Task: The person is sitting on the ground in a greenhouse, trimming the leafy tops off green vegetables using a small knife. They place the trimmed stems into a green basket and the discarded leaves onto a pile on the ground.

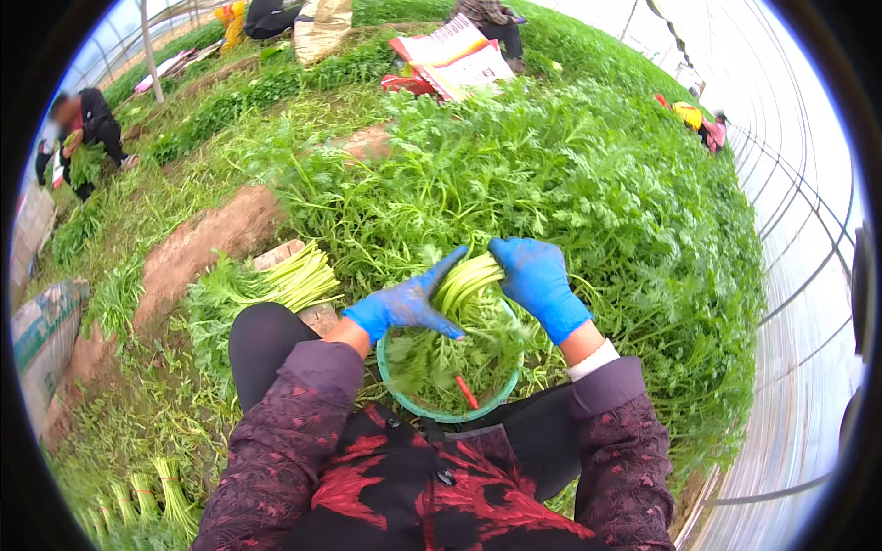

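My right hand (541,282), in a blue glove, grips a bunch of leafy greens (468,279) by its pale stems; the leaves hang down over a green round tub (443,416). Beside the stems, my left hand (413,299), also gloved in blue, is spread with thumb and fingers apart around the bunch's left side. Inside the tub are loose green leaves and a red-handled tool (466,392), its other end hidden. Left of the tub lies a pile of cut greens (296,279) with aligned stems, partly on a board or block (319,318).
Growing greens (586,186) stand ahead and to the right. Tied bundles (172,492) stand at lower left, near a filled sack (48,337). A white and red sack (455,58) lies ahead. Several people (93,131) are farther off. A plastic greenhouse wall (792,310) curves along the right.
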`<state>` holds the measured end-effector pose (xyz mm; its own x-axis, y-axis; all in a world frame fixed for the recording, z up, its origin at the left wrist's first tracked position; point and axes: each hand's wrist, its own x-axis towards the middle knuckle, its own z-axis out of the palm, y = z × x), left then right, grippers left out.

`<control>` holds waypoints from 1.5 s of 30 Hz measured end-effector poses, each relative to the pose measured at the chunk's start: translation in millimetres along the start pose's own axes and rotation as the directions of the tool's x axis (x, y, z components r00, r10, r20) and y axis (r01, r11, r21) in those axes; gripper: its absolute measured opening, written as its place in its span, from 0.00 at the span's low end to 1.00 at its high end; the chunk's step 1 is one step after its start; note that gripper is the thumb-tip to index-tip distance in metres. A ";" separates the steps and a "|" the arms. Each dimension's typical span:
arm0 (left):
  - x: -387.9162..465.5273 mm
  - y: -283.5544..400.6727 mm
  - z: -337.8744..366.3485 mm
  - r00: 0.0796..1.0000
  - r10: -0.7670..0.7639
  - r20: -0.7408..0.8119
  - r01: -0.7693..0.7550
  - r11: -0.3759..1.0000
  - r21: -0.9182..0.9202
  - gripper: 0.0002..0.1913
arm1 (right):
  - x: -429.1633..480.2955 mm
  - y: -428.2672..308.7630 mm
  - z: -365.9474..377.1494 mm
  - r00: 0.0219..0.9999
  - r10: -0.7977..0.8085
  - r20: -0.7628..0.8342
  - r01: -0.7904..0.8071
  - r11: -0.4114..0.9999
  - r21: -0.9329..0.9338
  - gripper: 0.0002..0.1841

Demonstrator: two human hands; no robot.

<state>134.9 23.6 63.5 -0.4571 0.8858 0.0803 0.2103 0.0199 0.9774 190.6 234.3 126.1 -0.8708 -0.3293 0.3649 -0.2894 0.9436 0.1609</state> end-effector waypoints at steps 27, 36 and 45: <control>-205.9 -26.4 -220.9 0.761 -0.268 -0.590 0.626 0.064 0.778 0.16 | 209.7 -246.8 230.4 0.934 0.085 -0.347 0.213 0.647 0.732 0.20; -196.0 -126.7 -183.6 0.586 -0.421 -0.692 0.806 0.216 0.551 0.44 | 188.2 -235.7 300.2 0.944 -0.219 -0.248 0.298 0.888 0.350 0.06; -134.7 -139.9 -166.6 0.688 -0.207 -0.696 0.720 0.322 0.615 0.59 | 187.2 -233.2 301.7 0.960 -0.229 -0.161 0.275 0.879 0.390 0.08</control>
<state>23.1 -175.8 -51.6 -0.9592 0.2824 -0.0116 0.2705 0.9291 0.2523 -24.8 -37.1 -119.7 -0.7057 -0.5376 0.4614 -0.6487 0.7522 -0.1157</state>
